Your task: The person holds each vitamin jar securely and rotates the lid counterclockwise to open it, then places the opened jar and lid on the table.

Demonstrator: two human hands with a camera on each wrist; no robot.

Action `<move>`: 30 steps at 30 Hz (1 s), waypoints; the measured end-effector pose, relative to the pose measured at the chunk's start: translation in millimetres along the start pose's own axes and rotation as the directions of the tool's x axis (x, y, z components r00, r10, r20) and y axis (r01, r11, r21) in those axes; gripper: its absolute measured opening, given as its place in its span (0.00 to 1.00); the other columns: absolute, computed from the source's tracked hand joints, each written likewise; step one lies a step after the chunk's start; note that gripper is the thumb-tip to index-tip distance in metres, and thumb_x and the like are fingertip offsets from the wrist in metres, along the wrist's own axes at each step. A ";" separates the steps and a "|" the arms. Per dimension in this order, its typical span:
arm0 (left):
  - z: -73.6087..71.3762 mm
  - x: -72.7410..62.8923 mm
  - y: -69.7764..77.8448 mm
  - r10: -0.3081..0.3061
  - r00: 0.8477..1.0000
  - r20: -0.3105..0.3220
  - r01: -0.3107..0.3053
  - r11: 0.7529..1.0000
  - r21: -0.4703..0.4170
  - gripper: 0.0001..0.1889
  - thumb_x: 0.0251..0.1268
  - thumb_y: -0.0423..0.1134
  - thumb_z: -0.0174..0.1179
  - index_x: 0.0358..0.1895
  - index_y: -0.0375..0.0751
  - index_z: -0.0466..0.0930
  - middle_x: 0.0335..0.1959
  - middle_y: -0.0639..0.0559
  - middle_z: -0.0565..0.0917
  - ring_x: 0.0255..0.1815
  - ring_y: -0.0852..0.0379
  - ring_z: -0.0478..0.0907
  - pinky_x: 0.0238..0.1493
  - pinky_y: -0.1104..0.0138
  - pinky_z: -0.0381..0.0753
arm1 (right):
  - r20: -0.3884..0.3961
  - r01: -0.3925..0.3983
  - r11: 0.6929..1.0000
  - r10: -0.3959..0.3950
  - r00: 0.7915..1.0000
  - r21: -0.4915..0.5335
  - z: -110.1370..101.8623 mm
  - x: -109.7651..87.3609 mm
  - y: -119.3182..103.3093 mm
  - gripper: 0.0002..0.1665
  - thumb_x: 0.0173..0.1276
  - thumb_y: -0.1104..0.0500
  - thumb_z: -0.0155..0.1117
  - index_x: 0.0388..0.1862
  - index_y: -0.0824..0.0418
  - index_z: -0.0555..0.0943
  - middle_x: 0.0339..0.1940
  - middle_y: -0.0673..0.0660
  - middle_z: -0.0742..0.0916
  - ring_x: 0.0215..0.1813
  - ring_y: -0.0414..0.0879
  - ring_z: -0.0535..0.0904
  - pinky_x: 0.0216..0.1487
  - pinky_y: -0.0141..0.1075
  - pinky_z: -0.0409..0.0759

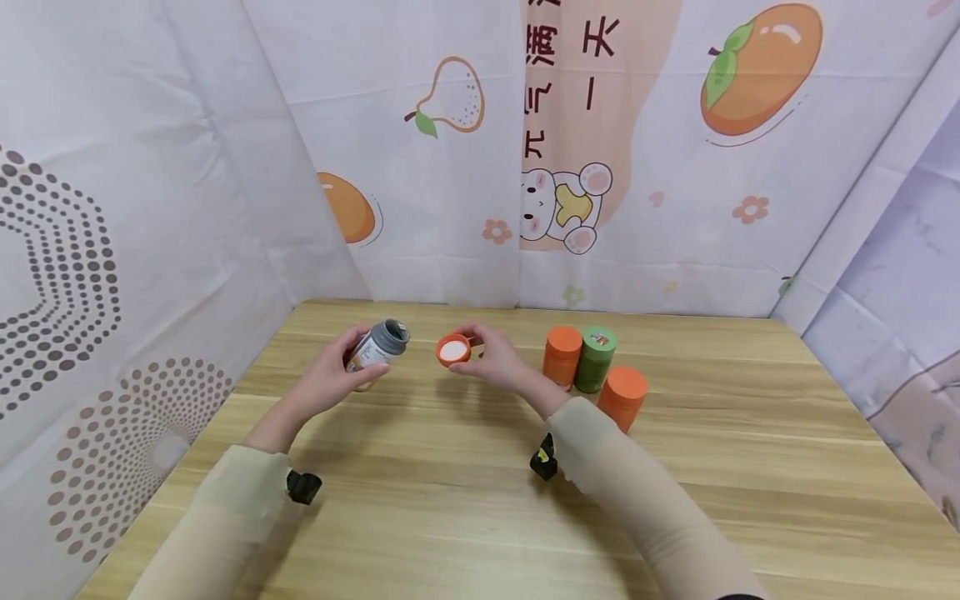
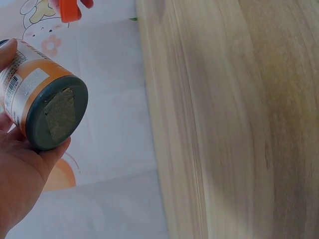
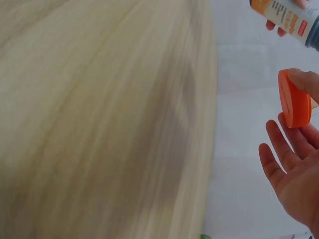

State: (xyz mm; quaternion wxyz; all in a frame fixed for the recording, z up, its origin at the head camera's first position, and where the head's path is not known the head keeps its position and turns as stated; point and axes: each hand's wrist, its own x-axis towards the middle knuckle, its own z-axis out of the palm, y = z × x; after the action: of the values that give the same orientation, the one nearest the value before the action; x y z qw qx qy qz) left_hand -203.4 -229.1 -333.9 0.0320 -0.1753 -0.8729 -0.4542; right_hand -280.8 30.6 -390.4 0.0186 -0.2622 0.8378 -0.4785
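Observation:
My left hand (image 1: 341, 371) grips a grey bottle (image 1: 369, 350) with a white and orange label, held tilted above the table so that its uncapped mouth leans to the right. In the left wrist view the bottle's dark base (image 2: 57, 112) faces the camera, with a rough square patch on it. To the right of the bottle, my right hand (image 1: 491, 357) pinches an orange screw cap (image 1: 453, 350) between thumb and fingers. The cap's white inner face shows in the head view. Bottle and cap are apart. In the right wrist view, the other fingers (image 3: 279, 149) are spread below the cap (image 3: 294, 102).
Two orange-capped jars, one at the back (image 1: 562, 354) and one nearer (image 1: 624, 396), stand with a green jar (image 1: 596, 358) right of my right hand. The wooden table (image 1: 420, 517) ends at a printed cloth curtain (image 1: 420, 208).

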 end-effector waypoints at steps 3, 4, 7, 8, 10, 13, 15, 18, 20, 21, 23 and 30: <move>0.5 -1.5 0.1 -0.013 1.000 0.003 0.013 1.000 0.000 0.27 0.62 0.30 0.65 0.62 0.27 0.67 0.48 0.34 0.77 0.40 0.47 0.75 0.33 0.66 0.78 | 0.023 -0.024 1.000 0.024 0.999 0.016 4.3 2.0 3.7 0.31 0.56 0.63 0.76 0.58 0.65 0.75 0.52 0.58 0.82 0.53 0.52 0.77 0.51 0.44 0.76; 0.6 -2.0 0.5 -0.016 1.000 0.006 0.016 1.000 0.000 0.27 0.62 0.30 0.65 0.62 0.27 0.67 0.48 0.34 0.77 0.40 0.47 0.75 0.33 0.66 0.79 | 0.030 -0.036 0.999 0.035 0.999 0.016 5.9 2.3 4.8 0.31 0.56 0.63 0.76 0.58 0.64 0.75 0.52 0.57 0.82 0.54 0.51 0.76 0.52 0.44 0.76; 1.2 -3.1 0.8 -0.021 1.000 0.009 0.021 1.000 0.010 0.27 0.62 0.31 0.65 0.62 0.28 0.67 0.49 0.34 0.78 0.40 0.47 0.75 0.33 0.66 0.79 | 0.043 -0.061 0.998 0.060 0.997 0.013 10.0 3.1 8.0 0.30 0.56 0.63 0.76 0.57 0.63 0.76 0.52 0.56 0.81 0.54 0.51 0.75 0.56 0.46 0.74; 1.2 -3.4 0.5 -0.022 1.000 0.010 0.022 1.000 0.011 0.27 0.62 0.31 0.65 0.62 0.28 0.67 0.49 0.34 0.78 0.40 0.47 0.75 0.33 0.66 0.79 | 0.044 -0.069 0.998 0.068 0.997 0.007 11.3 3.4 9.2 0.29 0.56 0.63 0.76 0.57 0.63 0.77 0.52 0.56 0.81 0.54 0.51 0.75 0.57 0.46 0.73; 1.0 -3.9 -0.5 -0.023 1.000 0.011 0.023 1.000 0.007 0.27 0.63 0.31 0.65 0.63 0.29 0.67 0.49 0.34 0.77 0.41 0.47 0.75 0.34 0.65 0.79 | 0.043 -0.090 0.996 0.090 0.995 0.009 13.7 3.8 11.6 0.28 0.56 0.63 0.76 0.56 0.62 0.77 0.51 0.55 0.81 0.53 0.51 0.74 0.57 0.46 0.73; 1.2 -4.1 -3.3 -0.020 1.000 0.010 0.020 1.000 -0.005 0.27 0.62 0.30 0.65 0.63 0.29 0.67 0.49 0.34 0.77 0.42 0.46 0.75 0.34 0.65 0.79 | 0.039 -0.124 0.992 0.123 0.992 0.032 16.8 4.8 15.4 0.27 0.56 0.65 0.76 0.54 0.63 0.77 0.49 0.55 0.81 0.52 0.51 0.75 0.56 0.44 0.73; 1.1 -4.3 -5.3 -0.016 1.000 0.009 0.016 1.000 -0.008 0.27 0.62 0.30 0.65 0.63 0.28 0.66 0.50 0.34 0.77 0.42 0.46 0.75 0.34 0.65 0.79 | 0.043 -0.143 0.989 0.141 0.989 0.035 18.7 5.4 18.7 0.27 0.56 0.66 0.75 0.54 0.64 0.77 0.48 0.56 0.81 0.51 0.51 0.76 0.55 0.42 0.74; 1.5 -4.1 -8.7 -0.014 1.000 0.007 0.014 1.000 -0.012 0.27 0.62 0.29 0.65 0.63 0.28 0.66 0.50 0.34 0.77 0.43 0.46 0.75 0.34 0.66 0.79 | 0.059 -0.164 0.986 0.164 0.985 0.001 21.4 6.5 24.5 0.28 0.56 0.65 0.75 0.55 0.64 0.76 0.48 0.55 0.81 0.51 0.50 0.76 0.54 0.41 0.74; 1.5 -3.6 -10.9 -0.013 1.000 0.006 0.013 1.000 -0.013 0.27 0.62 0.29 0.65 0.63 0.28 0.66 0.50 0.34 0.77 0.43 0.46 0.75 0.34 0.66 0.79 | 0.068 -0.166 0.986 0.168 0.983 -0.026 23.0 7.2 28.7 0.29 0.56 0.64 0.75 0.56 0.64 0.76 0.48 0.55 0.81 0.52 0.49 0.76 0.54 0.40 0.74; 1.7 -3.0 -12.4 -0.014 1.000 0.007 0.014 1.000 -0.015 0.28 0.62 0.29 0.65 0.63 0.28 0.66 0.50 0.33 0.77 0.43 0.46 0.75 0.34 0.65 0.79 | 0.070 -0.168 0.985 0.170 0.983 -0.033 23.5 7.4 30.0 0.29 0.56 0.64 0.76 0.56 0.65 0.76 0.48 0.55 0.81 0.52 0.49 0.76 0.54 0.40 0.74; 2.2 -1.0 -16.9 -0.018 1.000 0.004 0.018 1.000 -0.017 0.28 0.62 0.29 0.65 0.63 0.28 0.66 0.50 0.33 0.77 0.43 0.45 0.75 0.34 0.65 0.79 | 0.069 -0.173 0.984 0.175 0.982 -0.033 24.0 7.8 32.9 0.30 0.56 0.64 0.76 0.57 0.65 0.76 0.48 0.56 0.81 0.51 0.50 0.76 0.54 0.40 0.74; 3.1 8.3 -45.8 0.000 1.000 0.002 0.000 1.000 -0.025 0.30 0.62 0.35 0.67 0.65 0.32 0.65 0.53 0.36 0.78 0.47 0.47 0.76 0.40 0.67 0.78 | 0.068 -0.198 0.978 0.202 0.977 -0.061 22.9 6.5 39.0 0.27 0.55 0.64 0.77 0.53 0.65 0.77 0.45 0.55 0.82 0.48 0.49 0.77 0.51 0.39 0.75</move>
State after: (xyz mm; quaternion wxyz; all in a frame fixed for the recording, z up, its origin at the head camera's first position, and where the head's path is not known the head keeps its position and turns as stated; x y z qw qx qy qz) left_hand -226.2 -248.4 -369.8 0.0287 -0.1763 -0.8671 -0.4650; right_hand -296.4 25.3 -433.0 0.0906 -0.1944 0.8713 -0.4413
